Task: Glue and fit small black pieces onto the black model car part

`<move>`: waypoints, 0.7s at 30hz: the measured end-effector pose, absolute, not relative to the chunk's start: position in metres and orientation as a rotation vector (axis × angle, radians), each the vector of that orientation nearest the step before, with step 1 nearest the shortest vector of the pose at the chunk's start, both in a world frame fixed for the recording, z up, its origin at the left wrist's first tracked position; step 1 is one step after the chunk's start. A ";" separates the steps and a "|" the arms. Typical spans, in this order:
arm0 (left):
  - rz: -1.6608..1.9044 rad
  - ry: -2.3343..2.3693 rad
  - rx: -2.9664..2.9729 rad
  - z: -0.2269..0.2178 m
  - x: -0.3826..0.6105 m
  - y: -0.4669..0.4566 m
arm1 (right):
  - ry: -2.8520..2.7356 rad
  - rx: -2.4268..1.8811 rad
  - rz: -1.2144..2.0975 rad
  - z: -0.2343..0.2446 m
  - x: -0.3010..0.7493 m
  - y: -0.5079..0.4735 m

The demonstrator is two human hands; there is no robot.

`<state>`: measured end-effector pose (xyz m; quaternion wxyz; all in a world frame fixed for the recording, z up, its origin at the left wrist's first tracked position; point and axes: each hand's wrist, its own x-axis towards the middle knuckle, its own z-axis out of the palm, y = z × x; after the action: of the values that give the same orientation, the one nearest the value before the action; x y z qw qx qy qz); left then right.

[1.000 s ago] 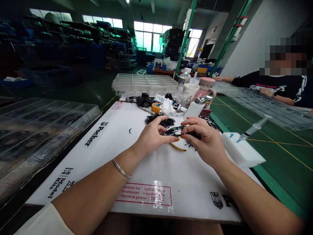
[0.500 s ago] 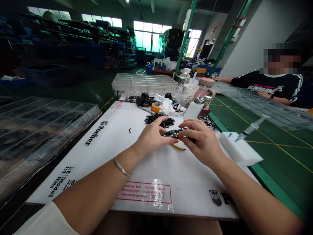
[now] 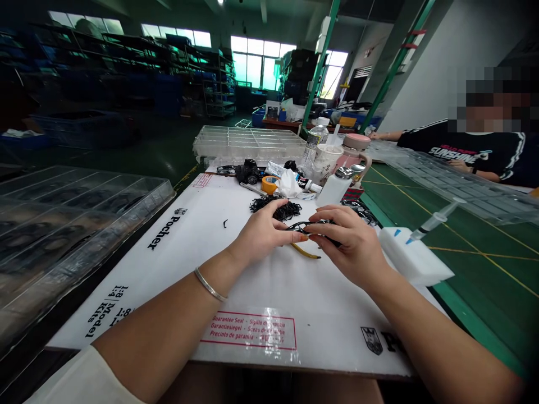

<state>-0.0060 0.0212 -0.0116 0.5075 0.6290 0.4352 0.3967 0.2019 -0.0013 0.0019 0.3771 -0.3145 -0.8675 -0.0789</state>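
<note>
My left hand (image 3: 263,233) and my right hand (image 3: 347,241) meet over a white cardboard box lid (image 3: 236,264). Both pinch a small black plastic part (image 3: 304,226) between their fingertips, the fingers curled around it. A thin yellow-handled tool (image 3: 305,253) lies on the lid just under the hands. A heap of small black parts (image 3: 275,206) sits just beyond my left hand. A silver bangle is on my left wrist.
A white foam block (image 3: 415,258) with a syringe (image 3: 435,220) stuck in it stands at the right on the green mat (image 3: 484,264). Bottles, a cup, tape and clear compartment trays (image 3: 248,143) crowd the far edge. Stacked clear trays (image 3: 63,224) lie left. Another person (image 3: 471,151) sits at far right.
My right hand has slid a little left toward my left hand and closed its fingers on the black part. My left hand has hardly moved.
</note>
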 end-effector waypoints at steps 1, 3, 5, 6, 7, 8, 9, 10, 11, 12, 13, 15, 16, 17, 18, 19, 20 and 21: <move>0.947 1.018 1.483 -0.011 -0.006 0.021 | -2.202 -0.801 -0.219 0.003 0.202 -0.002; 0.927 0.966 1.424 -0.009 -0.005 0.020 | -2.180 -0.795 -0.251 0.004 0.201 -0.003; 0.914 0.935 1.379 -0.007 -0.005 0.018 | -2.172 -0.779 -0.279 0.005 0.200 -0.004; 0.913 0.925 1.362 -0.006 -0.004 0.017 | -2.172 -0.771 -0.293 0.005 0.200 -0.004; 0.911 0.915 1.346 -0.006 -0.004 0.017 | -2.174 -0.762 -0.310 0.005 0.199 -0.005; 0.911 0.904 1.333 -0.005 -0.004 0.016 | -2.177 -0.752 -0.329 0.005 0.199 -0.005; 0.912 0.894 1.322 -0.005 -0.003 0.016 | -2.178 -0.743 -0.349 0.005 0.199 -0.005; 0.917 0.887 1.314 -0.005 -0.003 0.016 | -2.177 -0.736 -0.368 0.005 0.199 -0.005; 0.925 0.882 1.309 -0.006 -0.003 0.016 | -2.173 -0.728 -0.383 0.004 0.199 -0.004; 0.935 0.878 1.305 -0.006 -0.003 0.017 | -2.168 -0.720 -0.391 0.004 0.200 -0.004; 0.948 0.875 1.303 -0.006 -0.003 0.017 | -2.161 -0.713 -0.393 0.004 0.200 -0.004; 0.979 0.874 1.310 -0.006 -0.003 0.018 | -2.150 -0.709 -0.386 0.004 0.200 -0.005; 0.994 0.875 1.321 -0.006 -0.003 0.018 | -2.144 -0.716 -0.382 0.004 0.201 -0.005; 1.006 0.874 1.333 -0.006 -0.004 0.018 | -2.135 -0.729 -0.380 0.004 0.201 -0.005; 1.014 0.869 1.342 -0.005 -0.005 0.018 | -2.121 -0.742 -0.381 0.004 0.201 -0.006; 1.018 0.858 1.345 -0.004 -0.005 0.018 | -2.104 -0.755 -0.385 0.004 0.202 -0.006; 1.019 0.845 1.342 -0.003 -0.006 0.017 | -2.089 -0.766 -0.391 0.004 0.202 -0.006; 1.018 0.835 1.335 -0.002 -0.006 0.017 | -2.077 -0.772 -0.396 0.004 0.202 -0.006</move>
<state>-0.0061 0.0165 -0.0023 0.5920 0.5738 0.3591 0.4375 0.2019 -0.0062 0.0043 0.4306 -0.3094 -0.8328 -0.1588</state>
